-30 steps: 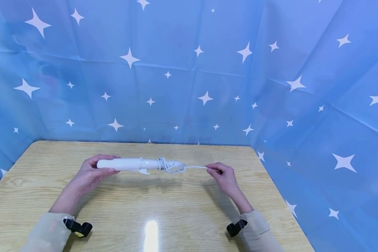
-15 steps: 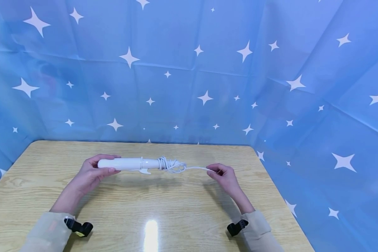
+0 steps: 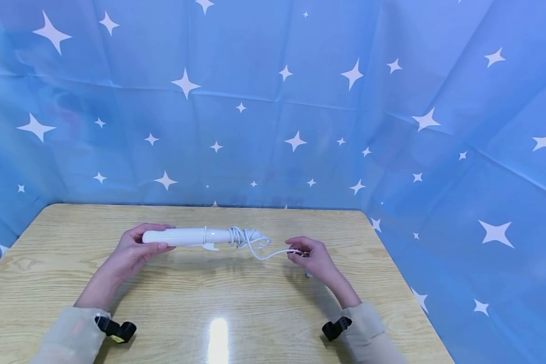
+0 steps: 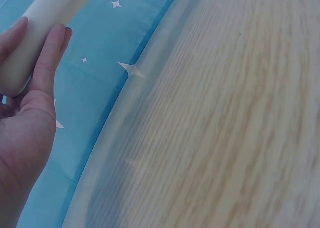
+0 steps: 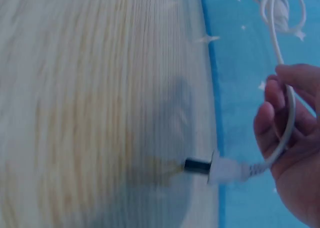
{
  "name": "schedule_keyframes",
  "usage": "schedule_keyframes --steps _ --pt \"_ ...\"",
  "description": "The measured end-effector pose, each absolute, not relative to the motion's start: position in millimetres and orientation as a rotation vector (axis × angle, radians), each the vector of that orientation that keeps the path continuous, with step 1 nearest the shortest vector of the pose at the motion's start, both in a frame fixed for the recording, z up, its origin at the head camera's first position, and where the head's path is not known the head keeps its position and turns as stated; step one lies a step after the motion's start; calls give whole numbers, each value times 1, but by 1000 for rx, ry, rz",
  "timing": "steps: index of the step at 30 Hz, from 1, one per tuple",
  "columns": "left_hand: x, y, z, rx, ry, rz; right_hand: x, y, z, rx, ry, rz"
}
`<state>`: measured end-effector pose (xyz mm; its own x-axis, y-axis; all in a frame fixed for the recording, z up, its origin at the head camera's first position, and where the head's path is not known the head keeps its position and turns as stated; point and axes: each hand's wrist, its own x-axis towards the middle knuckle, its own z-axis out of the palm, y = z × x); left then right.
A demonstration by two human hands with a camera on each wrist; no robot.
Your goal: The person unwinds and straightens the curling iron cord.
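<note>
A white curling iron [image 3: 182, 236] is held level above the table, its small lever pointing down toward the near side. My left hand [image 3: 134, 250] grips its thick left end, thumb on the near side and fingers behind; in the left wrist view the same white barrel [image 4: 42, 32] lies between thumb and fingers. White power cord [image 3: 243, 237] is wound round the thin right end, and a slack length curves to my right hand [image 3: 314, 257]. There the thumb and fingers pinch the cord [image 5: 291, 112]. Below the palm, in the right wrist view, hangs a white plug [image 5: 227, 170] with dark prongs.
A wood-grain table [image 3: 255, 303] lies under both hands, with a bright light reflection near its front. Blue cloth [image 3: 255, 101] with white stars hangs behind it and along the right side. Each sleeve carries a small black camera [image 3: 118, 331].
My right hand has come slightly left, and the cord, nearly straight earlier, now sags in a curve. The plug shows below the hand. My left hand and the curling iron have barely moved.
</note>
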<state>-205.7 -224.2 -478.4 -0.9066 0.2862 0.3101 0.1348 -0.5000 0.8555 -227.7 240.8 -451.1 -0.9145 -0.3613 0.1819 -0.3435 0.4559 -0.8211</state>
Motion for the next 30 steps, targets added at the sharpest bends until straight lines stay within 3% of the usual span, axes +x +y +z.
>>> schedule_keyframes --steps 11,30 --pt "-205 -222 -480 633 1497 2583 -223 216 -449 -900 2679 -1331" --pt "-203 -227 -480 565 1553 2579 -219 224 -445 -897 2743 -1428"
